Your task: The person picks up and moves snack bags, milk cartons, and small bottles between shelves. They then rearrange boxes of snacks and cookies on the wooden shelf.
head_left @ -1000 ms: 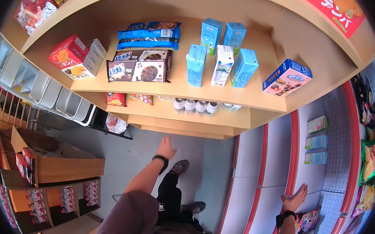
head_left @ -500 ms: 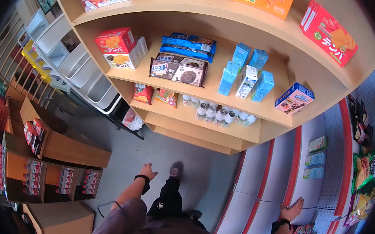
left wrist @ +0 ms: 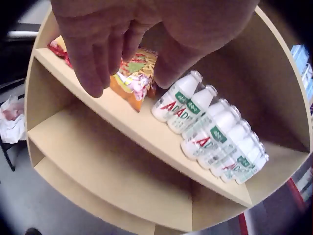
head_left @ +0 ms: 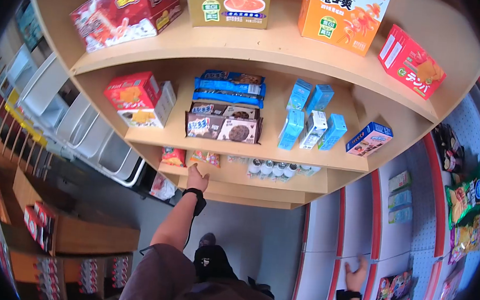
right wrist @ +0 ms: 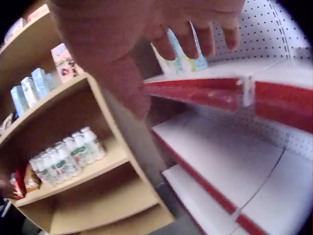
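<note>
My left hand [head_left: 196,179] reaches to the front of the lower wooden shelf, its fingers extended and apart around the near side of an orange snack bag [left wrist: 133,83]. That bag stands between a red snack bag [head_left: 173,156] and a row of white milk-drink bottles [left wrist: 210,132]. In the left wrist view the fingers and thumb overlap the orange bag from above, with no grip on it showing. My right hand [head_left: 356,275] is held beside the red-edged metal shelves [right wrist: 205,93] with fingers loosely spread and nothing in it.
Above the lower shelf are cookie packs [head_left: 223,127], blue drink cartons [head_left: 291,128] and a pink-and-blue box [head_left: 370,139]. Large snack boxes [head_left: 343,17] line the top shelf. White bins [head_left: 118,160] stand to the left. Chip bags [head_left: 468,193] hang at the far right.
My left hand has risen from over the floor to the lower shelf by the orange bag. The right hand has come off the metal shelf surface and shifted slightly left. The view has shifted too.
</note>
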The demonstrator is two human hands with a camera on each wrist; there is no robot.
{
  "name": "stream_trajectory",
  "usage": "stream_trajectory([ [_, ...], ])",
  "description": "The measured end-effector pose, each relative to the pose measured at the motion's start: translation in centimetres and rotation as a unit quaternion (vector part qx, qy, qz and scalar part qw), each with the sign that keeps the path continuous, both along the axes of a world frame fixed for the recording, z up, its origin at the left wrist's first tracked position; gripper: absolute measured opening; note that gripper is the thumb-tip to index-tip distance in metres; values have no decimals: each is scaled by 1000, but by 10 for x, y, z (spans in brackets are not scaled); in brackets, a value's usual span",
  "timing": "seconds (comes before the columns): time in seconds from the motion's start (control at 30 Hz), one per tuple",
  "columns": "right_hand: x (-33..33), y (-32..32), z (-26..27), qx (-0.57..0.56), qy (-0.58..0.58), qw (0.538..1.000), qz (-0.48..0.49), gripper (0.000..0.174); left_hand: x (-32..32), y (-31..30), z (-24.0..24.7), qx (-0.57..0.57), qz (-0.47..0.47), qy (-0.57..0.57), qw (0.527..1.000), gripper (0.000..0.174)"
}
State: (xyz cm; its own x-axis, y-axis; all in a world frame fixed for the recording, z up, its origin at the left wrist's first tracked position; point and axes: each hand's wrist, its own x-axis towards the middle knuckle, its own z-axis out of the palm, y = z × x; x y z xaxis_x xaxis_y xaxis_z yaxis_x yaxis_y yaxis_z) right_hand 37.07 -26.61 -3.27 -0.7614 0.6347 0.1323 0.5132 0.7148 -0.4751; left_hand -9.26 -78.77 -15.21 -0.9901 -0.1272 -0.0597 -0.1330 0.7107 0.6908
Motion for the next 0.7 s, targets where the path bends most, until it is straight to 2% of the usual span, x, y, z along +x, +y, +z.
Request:
stream_trajectory([
  [0.03, -7, -43, 1, -85, 1, 996, -18, 55, -16, 0, 3, -16, 6, 1, 1000, 83],
  [0.07, 1, -71, -31, -162, 33, 986, -16, 50, -32, -1, 4, -33, 10, 3, 999, 86],
  [0.1, -11, -117, -14, -173, -33, 984, -10, 45, -49, -3, -2, -41, 3, -6, 999, 94],
  [0.13, -6, -149, -34, -180, -26, 983, -7, 41, -63, -6, -4, -52, -9, -15, 998, 93],
  [0.2, -2, -214, -48, -227, -71, 970, -47, 38, -87, -12, -12, 20, -67, -58, 996, 78],
  [0.23, -2, -246, -50, -252, -72, 963, -63, 36, -131, -34, -102, 59, -119, -86, 987, 65],
  [0.27, 4, -273, -67, -280, -76, 954, -80, 36, -121, -27, -83, 1, -133, 18, 991, 53],
  [0.3, 6, -298, -69, -306, -67, 946, -84, 36, -124, -26, -70, -142, -218, 116, 959, 45],
  [0.33, 5, -323, -71, -331, -56, 938, -86, 37, -127, -26, -58, -283, -264, 234, 892, 39],
  [0.4, 0, -360, -70, -332, -78, 936, -90, 38, -130, -28, -54, -336, -300, 265, 853, 38],
  [0.53, -16, -395, -49, -364, -96, 920, -109, 38, -143, -46, -61, -200, -274, -11, 941, 35],
  [0.6, -23, -403, -41, -339, -91, 929, -115, 37, -151, -53, -64, -145, -251, -112, 950, 34],
  [0.7, -26, -409, -34, -322, -111, 930, -139, 36, -158, -60, -72, -98, -237, -181, 950, 34],
])
